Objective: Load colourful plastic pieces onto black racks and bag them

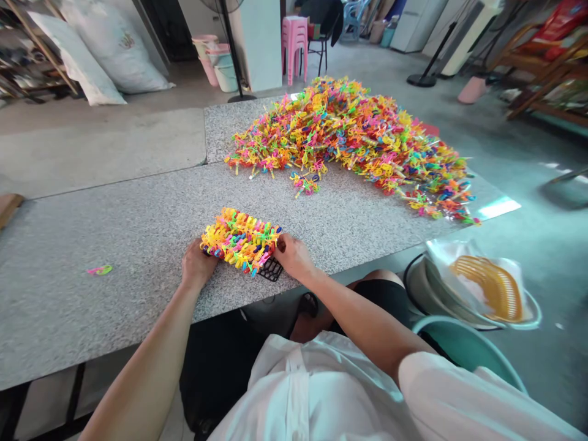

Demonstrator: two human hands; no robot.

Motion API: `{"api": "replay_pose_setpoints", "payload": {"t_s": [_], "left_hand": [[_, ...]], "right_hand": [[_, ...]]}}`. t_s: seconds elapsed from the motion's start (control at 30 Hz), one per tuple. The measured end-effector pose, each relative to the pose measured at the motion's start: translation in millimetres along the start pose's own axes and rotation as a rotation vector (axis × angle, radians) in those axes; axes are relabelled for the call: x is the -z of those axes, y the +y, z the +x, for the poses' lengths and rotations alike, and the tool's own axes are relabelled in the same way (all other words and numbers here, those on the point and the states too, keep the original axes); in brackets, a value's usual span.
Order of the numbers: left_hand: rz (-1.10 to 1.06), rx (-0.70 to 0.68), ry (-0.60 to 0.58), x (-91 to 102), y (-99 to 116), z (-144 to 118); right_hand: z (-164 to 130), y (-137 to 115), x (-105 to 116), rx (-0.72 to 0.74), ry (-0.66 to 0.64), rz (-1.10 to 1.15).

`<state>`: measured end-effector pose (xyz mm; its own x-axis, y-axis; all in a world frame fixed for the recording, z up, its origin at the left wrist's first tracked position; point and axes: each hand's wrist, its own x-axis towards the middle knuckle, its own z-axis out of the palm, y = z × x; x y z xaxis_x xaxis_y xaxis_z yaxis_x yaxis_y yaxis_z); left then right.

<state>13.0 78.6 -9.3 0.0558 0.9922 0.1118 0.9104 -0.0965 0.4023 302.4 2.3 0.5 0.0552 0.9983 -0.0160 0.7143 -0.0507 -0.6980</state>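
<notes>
— White shirt front (316, 392) sits closest to the lens, both bare forearms going out from it over the granite table (138, 245). What's at the hands?

— Head view, only 1: left hand (197, 264) and right hand (294, 257) sit at either end of a packed bundle of coloured plastic clips (241, 239), right btw. the two hands. Left is cupped vs. the bundle's end, fingers curled & pressed on it. Right has fingertips bunched together on the other end, looks like a pinch on the clips, though can't tell exactly which piece.

— Anything under the bundle?

— Black mesh tray (272, 269), a corner pokes out just below the right hand's fingers, touching the bundle.

— Beyond the hands?

— Big loose pile of same clips (353, 141) farther out past the right hand, well apart. Small clump (305, 184) near side of that pile. One stray clip (100, 269) well off to the outer side of the left hand.

— Off the table?

— Right of the right arm, low down: basin (422, 288) w/ white bag (452, 254) & a yellow plastic scoop (489, 285) in it, teal rim (459, 343) nearer the body
</notes>
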Motion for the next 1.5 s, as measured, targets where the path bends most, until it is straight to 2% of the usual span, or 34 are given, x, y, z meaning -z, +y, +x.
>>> {"api": "replay_pose_setpoints", "payload": {"t_s": [0.33, 0.5, 0.6, 0.67, 0.73, 0.8, 0.87, 0.9, 1.0, 1.2, 1.33, 1.5], "left_hand": [[-0.009, 0.005, -0.005, 1.2, 2.8, -0.7], [-0.142, 0.095, 0.002, 5.9, 8.8, 0.7], [-0.371, 0.246, 0.082, 19.9, 15.9, -6.4], [-0.429, 0.309, 0.210, 32.6, 28.0, -18.7], [-0.371, 0.241, 0.366, 43.6, 50.9, -36.2], [-0.288, -0.002, 0.406, 48.5, 84.5, -54.5], [-0.124, -0.298, 0.199, 45.3, 121.7, -68.4], [-0.024, -0.372, 0.123, 41.0, 138.0, -72.8], [0.129, -0.389, 0.099, 24.0, 165.8, -77.5], [0.124, -0.329, 0.165, 1.7, 157.4, -75.4], [0.117, -0.291, 0.180, -1.9, 159.8, -76.6], [0.136, -0.295, 0.178, -2.5, 160.8, -75.5]], "right_hand": [[-0.6, 2.4, -7.1, 0.004, -0.032, -0.136], [-0.2, -0.8, -3.8, 0.004, -0.037, -0.126], [0.4, -1.9, -1.4, 0.039, -0.045, -0.151], [0.5, -2.8, -0.4, 0.051, -0.055, -0.169], [0.8, -4.1, 0.6, 0.049, -0.070, -0.167], [1.6, -5.6, 2.0, 0.042, -0.072, -0.151], [2.8, -6.9, 3.4, 0.041, -0.069, -0.136], [3.5, -7.4, 4.1, 0.039, -0.071, -0.131], [5.0, -8.0, 5.3, 0.029, -0.079, -0.128], [3.2, -6.5, 5.6, 0.058, -0.053, -0.098], [1.7, -7.5, 5.0, 0.084, -0.063, -0.115], [-2.3, -14.8, 2.8, 0.023, -0.110, -0.163]]}}
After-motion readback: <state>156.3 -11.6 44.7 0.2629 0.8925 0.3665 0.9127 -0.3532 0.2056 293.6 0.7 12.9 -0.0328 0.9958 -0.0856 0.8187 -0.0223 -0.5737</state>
